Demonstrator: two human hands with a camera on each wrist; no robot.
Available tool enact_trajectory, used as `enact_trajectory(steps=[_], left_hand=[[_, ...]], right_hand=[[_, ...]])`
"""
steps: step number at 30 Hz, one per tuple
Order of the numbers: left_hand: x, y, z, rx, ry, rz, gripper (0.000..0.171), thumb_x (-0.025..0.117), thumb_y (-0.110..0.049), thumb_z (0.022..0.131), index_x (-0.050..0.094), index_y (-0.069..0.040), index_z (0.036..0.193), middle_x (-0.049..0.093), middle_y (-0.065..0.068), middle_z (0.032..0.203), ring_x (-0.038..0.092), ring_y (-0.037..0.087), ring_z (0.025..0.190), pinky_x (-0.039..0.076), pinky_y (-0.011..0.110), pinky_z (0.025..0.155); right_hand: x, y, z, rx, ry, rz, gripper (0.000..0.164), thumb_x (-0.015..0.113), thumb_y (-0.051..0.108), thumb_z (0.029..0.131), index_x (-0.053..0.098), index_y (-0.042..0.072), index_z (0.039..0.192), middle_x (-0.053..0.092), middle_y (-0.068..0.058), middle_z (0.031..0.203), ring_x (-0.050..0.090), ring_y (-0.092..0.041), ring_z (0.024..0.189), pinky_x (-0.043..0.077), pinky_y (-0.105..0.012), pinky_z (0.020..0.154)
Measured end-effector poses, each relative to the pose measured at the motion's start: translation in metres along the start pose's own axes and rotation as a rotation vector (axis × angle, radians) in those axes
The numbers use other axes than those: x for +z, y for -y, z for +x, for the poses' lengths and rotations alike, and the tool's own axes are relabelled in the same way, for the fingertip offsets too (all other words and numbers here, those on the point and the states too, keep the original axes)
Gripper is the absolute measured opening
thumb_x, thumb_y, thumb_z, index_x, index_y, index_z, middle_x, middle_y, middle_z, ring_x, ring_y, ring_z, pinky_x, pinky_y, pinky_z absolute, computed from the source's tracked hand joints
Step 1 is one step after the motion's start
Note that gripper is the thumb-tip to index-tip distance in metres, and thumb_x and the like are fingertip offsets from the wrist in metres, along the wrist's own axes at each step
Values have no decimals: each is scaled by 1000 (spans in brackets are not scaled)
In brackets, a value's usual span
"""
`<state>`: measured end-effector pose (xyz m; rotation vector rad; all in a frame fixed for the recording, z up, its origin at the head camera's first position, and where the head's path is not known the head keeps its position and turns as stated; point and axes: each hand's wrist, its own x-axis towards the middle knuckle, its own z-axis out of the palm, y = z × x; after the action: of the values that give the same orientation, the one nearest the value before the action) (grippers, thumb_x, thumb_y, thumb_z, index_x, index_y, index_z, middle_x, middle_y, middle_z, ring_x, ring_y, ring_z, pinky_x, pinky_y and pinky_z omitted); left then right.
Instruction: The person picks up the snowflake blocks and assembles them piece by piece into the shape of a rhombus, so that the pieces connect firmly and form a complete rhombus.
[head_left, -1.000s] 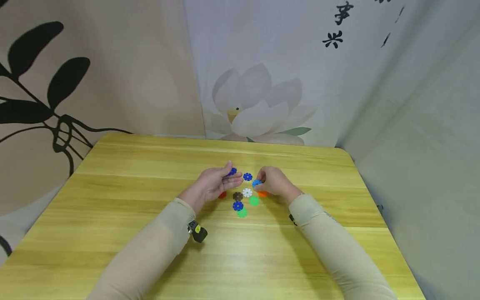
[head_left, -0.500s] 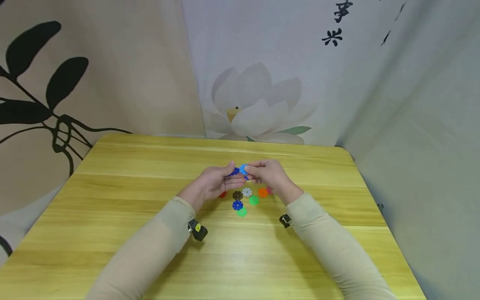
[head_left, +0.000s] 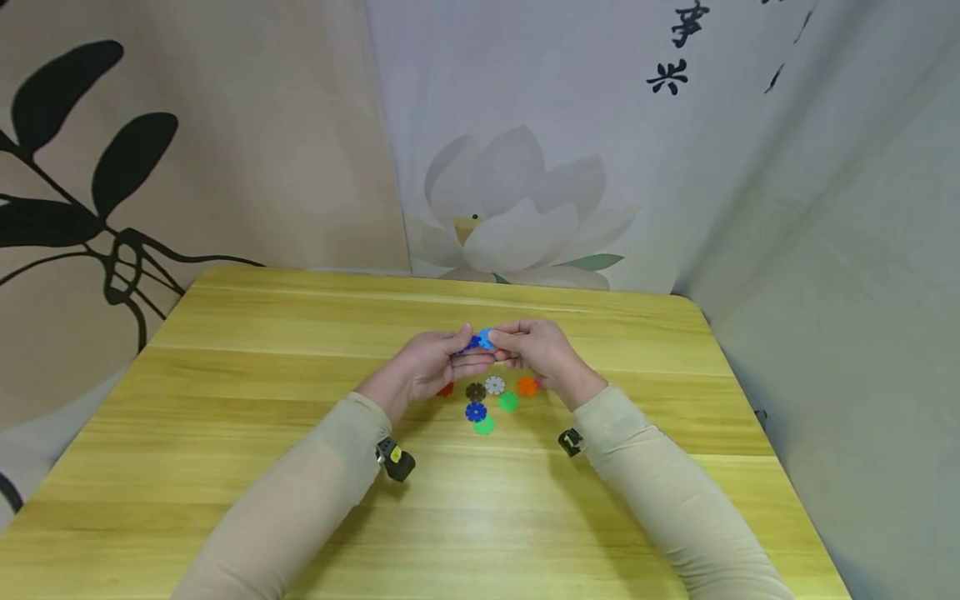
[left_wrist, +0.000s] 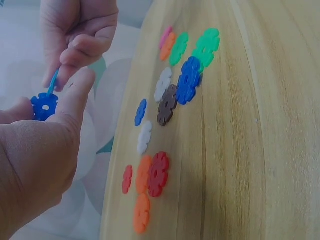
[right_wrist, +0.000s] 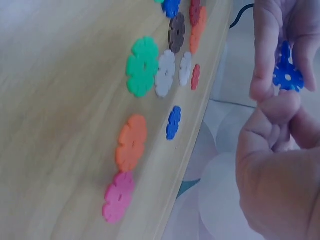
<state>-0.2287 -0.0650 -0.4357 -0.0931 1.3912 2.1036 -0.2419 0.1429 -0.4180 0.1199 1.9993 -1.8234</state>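
In the head view my left hand [head_left: 423, 365] pinches dark blue notched plastic discs [head_left: 472, 342] above the table. The right wrist view shows two dark blue discs [right_wrist: 288, 77] set crosswise, one seen edge-on. With thumb and fingers, my right hand [head_left: 553, 357] grips a light blue notched disc [head_left: 487, 338] against the dark blue ones. That light blue disc [left_wrist: 53, 81] appears edge-on in the left wrist view, touching the dark blue rim. Whether its slot is engaged I cannot tell.
On the wooden table [head_left: 480, 517] below lie loose discs: white [head_left: 495, 385], brown [head_left: 476, 392], blue [head_left: 476, 412], green [head_left: 508, 402], orange [head_left: 528, 386] and pink [right_wrist: 119, 197]. Several red and orange ones [left_wrist: 142, 213] lie left. Behind the table hangs a printed curtain [head_left: 525, 208].
My right hand has lifted the light blue disc from near the tabletop and brought it left to the dark blue discs. My left hand has barely moved.
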Motion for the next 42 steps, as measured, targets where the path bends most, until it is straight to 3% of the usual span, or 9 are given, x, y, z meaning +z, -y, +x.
enact_trajectory(steps=[6,13,20,26,30,33,35,39,42], left_hand=[[2,-1,0,18,-12,13,48,45,-26,116,55,9,147,72,24,136,77,24,117,61,33,105],[2,-4,0,28,2,53,47,47,-23,115,54,9,148,64,26,147,68,30,133,61,31,105],[0,-4,1,33,-16,68,47,46,-23,115,53,9,148,63,26,147,66,32,135,61,33,106],[3,-2,2,52,58,42,45,45,-22,116,56,9,147,70,24,138,73,27,125,59,34,109],[9,0,4,45,77,-83,49,42,-25,117,51,10,151,71,24,137,69,31,132,58,35,110],[12,2,4,19,38,-195,53,41,-29,117,47,9,153,63,28,144,58,39,143,59,36,109],[12,3,4,3,0,-259,49,42,-30,117,49,5,151,56,30,150,53,43,146,60,37,108],[9,6,5,-8,-81,-300,35,49,-28,115,58,-2,137,48,31,157,67,42,132,62,38,104],[5,8,4,-2,-129,-277,33,53,-26,114,62,-1,134,55,29,152,78,32,111,64,36,100]], right_hand=[[2,-2,1,-17,-17,42,24,76,14,101,72,-1,118,75,-1,85,70,-11,73,66,-25,76],[1,-1,2,-67,-17,18,18,78,11,99,73,-1,111,75,-1,86,70,-11,71,67,-29,80],[3,0,4,-97,-11,-10,13,79,11,98,74,1,105,77,1,85,71,-11,71,67,-32,83],[0,0,6,-96,-14,-59,20,78,18,100,77,1,110,77,0,85,70,-11,72,67,-30,81],[-1,3,5,-146,-60,-210,29,77,31,101,81,6,116,76,0,87,66,-17,77,65,-41,86],[-2,5,4,-175,-113,-339,37,72,41,104,81,8,118,75,-5,95,65,-25,86,61,-50,89],[-5,3,6,-190,-148,-407,41,66,42,107,79,6,121,76,-9,102,65,-28,92,61,-48,88],[-14,-7,15,-218,-180,-614,37,60,34,112,75,3,125,77,-14,117,68,-27,101,62,-42,91],[-17,-18,25,-234,-113,-818,32,61,26,111,73,7,133,75,-15,127,69,-28,110,62,-44,100]])
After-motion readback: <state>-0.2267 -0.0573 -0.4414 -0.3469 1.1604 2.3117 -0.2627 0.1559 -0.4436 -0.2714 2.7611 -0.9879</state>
